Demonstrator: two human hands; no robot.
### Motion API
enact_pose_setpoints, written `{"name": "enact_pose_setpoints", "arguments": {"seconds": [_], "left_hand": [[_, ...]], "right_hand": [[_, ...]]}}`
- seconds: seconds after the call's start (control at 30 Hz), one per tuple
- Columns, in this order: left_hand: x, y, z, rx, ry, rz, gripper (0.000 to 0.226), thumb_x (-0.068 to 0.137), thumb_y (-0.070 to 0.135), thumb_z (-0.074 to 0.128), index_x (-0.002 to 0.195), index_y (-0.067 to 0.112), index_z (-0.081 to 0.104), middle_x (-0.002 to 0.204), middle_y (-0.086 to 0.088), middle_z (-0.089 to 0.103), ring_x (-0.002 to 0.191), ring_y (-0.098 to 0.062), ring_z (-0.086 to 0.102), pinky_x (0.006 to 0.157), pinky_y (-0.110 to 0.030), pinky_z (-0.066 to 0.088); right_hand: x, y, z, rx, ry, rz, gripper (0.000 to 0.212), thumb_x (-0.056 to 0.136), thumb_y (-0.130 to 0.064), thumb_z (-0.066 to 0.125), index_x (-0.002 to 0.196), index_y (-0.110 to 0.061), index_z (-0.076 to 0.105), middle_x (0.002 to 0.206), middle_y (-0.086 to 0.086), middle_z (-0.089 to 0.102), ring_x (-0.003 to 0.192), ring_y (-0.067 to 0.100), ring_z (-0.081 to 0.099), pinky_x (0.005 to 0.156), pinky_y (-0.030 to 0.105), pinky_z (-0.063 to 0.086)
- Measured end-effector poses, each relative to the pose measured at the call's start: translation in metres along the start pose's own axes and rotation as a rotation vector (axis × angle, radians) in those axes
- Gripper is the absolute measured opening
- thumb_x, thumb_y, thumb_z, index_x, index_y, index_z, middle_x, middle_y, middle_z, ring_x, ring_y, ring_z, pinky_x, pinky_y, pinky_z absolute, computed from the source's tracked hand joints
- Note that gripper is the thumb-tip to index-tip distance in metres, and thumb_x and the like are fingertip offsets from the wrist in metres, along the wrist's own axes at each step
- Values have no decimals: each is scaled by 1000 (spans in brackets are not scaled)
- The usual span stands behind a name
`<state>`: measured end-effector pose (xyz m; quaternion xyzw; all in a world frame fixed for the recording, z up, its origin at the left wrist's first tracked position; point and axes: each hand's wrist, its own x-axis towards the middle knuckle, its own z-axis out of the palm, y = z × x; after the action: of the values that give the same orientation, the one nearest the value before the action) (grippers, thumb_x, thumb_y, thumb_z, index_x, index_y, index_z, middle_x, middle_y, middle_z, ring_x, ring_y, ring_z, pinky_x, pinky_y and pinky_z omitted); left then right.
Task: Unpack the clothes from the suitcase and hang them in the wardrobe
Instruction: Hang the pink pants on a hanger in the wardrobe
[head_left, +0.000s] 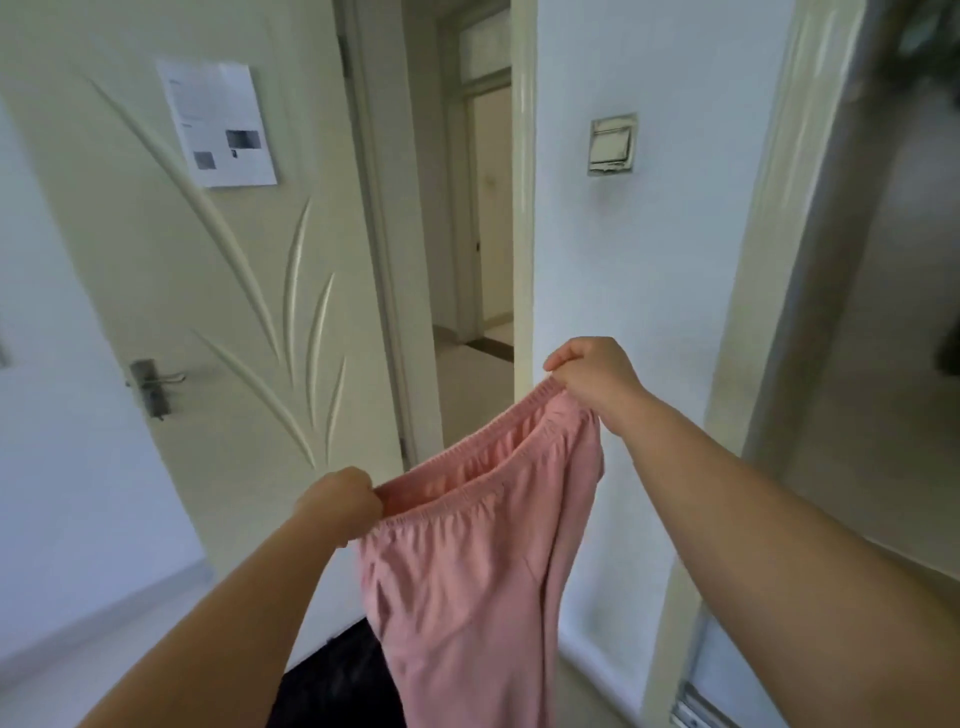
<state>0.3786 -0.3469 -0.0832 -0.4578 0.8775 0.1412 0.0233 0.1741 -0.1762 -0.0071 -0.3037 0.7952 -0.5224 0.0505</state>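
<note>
Pink trousers (467, 582) with an elastic waistband hang in the air in front of me, legs dropping out of the bottom of the view. My left hand (337, 501) grips the waistband's left end. My right hand (595, 376) grips its right end, held higher, so the waistband slopes up to the right and gapes open. A dark mass (332, 686) lies on the floor below the trousers, partly hidden by them; I cannot tell if it is the suitcase. No wardrobe interior or hanger is plainly visible.
An open cream door (218, 291) with a carved leaf pattern, a metal handle (150, 387) and a taped paper sheet (221, 122) stands at left. A doorway (467, 234) opens onto a corridor. A wall switch (613, 144) sits right of it. A pale frame (748, 291) borders the far right.
</note>
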Motion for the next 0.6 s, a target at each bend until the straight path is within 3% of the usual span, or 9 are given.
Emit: {"name": "enact_pose_setpoints", "arguments": {"seconds": [0.13, 0.27, 0.37, 0.47, 0.53, 0.6], "left_hand": [[5, 51, -2, -645, -14, -30, 24, 90, -2, 40, 70, 9, 48, 68, -15, 59, 56, -26, 61, 58, -38, 58], [-3, 127, -10, -1216, -152, -37, 26, 89, -9, 37, 69, 1, 51, 65, -18, 57, 61, -27, 55, 55, -41, 53], [-16, 182, -21, -1295, -232, -23, 21, 90, -3, 42, 72, -1, 53, 59, -15, 56, 59, -26, 53, 48, -35, 49], [-39, 245, -31, -1266, -248, 80, 19, 89, -3, 43, 73, 0, 54, 67, -14, 55, 61, -27, 53, 57, -37, 49], [-52, 280, -36, -1242, -260, 171, 26, 88, -5, 39, 67, 2, 51, 65, -13, 53, 60, -24, 51, 65, -37, 49], [-63, 320, -40, -1250, -252, 282, 26, 89, -6, 39, 66, 3, 48, 62, -11, 49, 55, -22, 48, 60, -33, 47]], "right_hand": [[-13, 17, -49, -29, 136, 84, 27, 76, 1, 51, 68, -17, 69, 79, -8, 66, 92, 19, 64, 85, 31, 51], [-17, 35, -107, -97, 235, 155, 21, 75, -1, 53, 75, -10, 73, 88, 4, 71, 93, 22, 65, 86, 32, 51], [-15, 45, -144, -171, 240, 190, 19, 76, -1, 55, 81, -5, 73, 96, 12, 72, 98, 28, 66, 85, 29, 52], [-17, 51, -185, -234, 201, 229, 26, 80, -1, 54, 101, 3, 70, 109, 20, 68, 95, 27, 63, 86, 30, 49], [-19, 53, -209, -230, 129, 258, 28, 82, -3, 55, 107, 1, 67, 112, 19, 66, 87, 22, 56, 80, 29, 48], [-18, 55, -238, -283, 63, 258, 31, 83, -2, 56, 112, 0, 66, 109, 18, 66, 85, 20, 53, 70, 25, 45]]}}
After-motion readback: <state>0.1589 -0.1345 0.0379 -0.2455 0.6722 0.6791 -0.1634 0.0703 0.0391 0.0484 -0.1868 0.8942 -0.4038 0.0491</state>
